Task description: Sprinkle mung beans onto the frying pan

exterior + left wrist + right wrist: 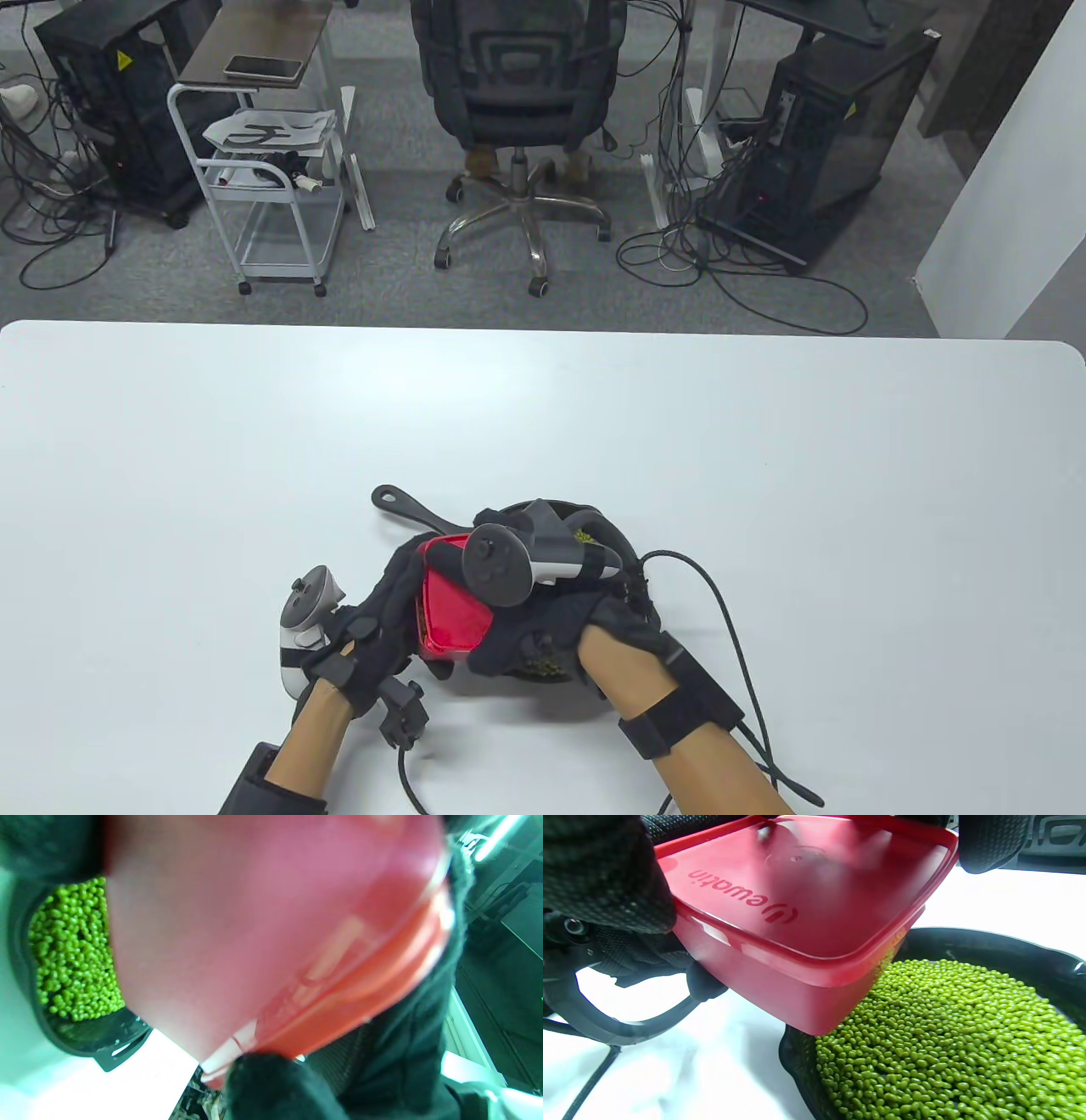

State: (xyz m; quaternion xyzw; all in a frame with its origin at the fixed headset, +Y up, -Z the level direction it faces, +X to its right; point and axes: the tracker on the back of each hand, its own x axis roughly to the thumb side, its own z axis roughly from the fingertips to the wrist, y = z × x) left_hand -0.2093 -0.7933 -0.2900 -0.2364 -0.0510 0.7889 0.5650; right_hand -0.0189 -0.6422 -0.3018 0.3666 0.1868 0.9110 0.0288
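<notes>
Right wrist view: mung beans (946, 1043), small, glossy, bright green, heaped in black frying pan (1009, 946) and spilling from the low corner of red square container (806, 925), tipped over the pan's 9 o'clock rim; raised lettering on its underside. Table view: pan near the 6 o'clock edge of white table (764, 441), handle toward 10 o'clock, mostly hidden by both gloves. Left hand (373, 620) grips the container's left side, right hand (551, 628) its right. Left wrist view: container blurred, filling the frame; beans at 9 o'clock
</notes>
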